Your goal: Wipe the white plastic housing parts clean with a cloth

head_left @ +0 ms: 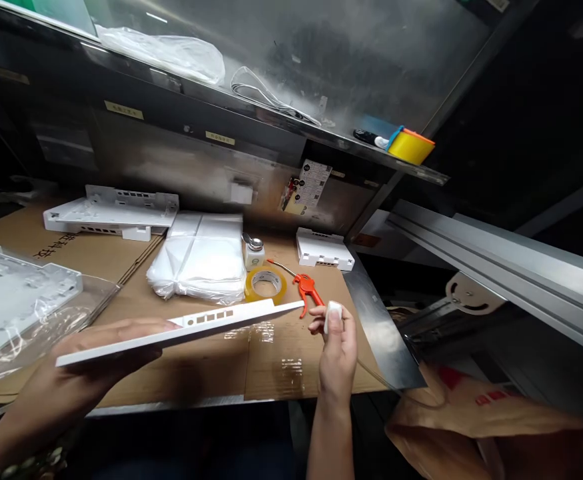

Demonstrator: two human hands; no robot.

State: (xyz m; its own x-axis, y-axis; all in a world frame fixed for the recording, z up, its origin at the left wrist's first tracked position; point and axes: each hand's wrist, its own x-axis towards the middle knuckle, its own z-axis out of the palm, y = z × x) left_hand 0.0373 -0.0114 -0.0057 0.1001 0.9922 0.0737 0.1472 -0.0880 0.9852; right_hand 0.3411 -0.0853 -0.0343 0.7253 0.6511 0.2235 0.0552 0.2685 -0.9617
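Observation:
My left hand [82,381] grips a white plastic housing [244,312] by its left end, with the fingers above and below it. The housing is seen nearly edge-on, and a row of port cutouts shows along its side. At the other end of the housing, slightly apart from it, my right hand [338,347] is closed on a small white wad [333,316], pinched under the thumb; whether it is cloth or foam I cannot tell. Just behind that hand lies a red air blow gun [307,287] with a thin nozzle.
Cardboard [211,367] covers the bench. On it are a stack of clear plastic bags [206,257], a yellow tape roll [282,287], a small white bottle [254,253] and more white housings [325,250]. A metal shelf [271,117] crosses behind; an aluminium rail [511,267] juts in at right.

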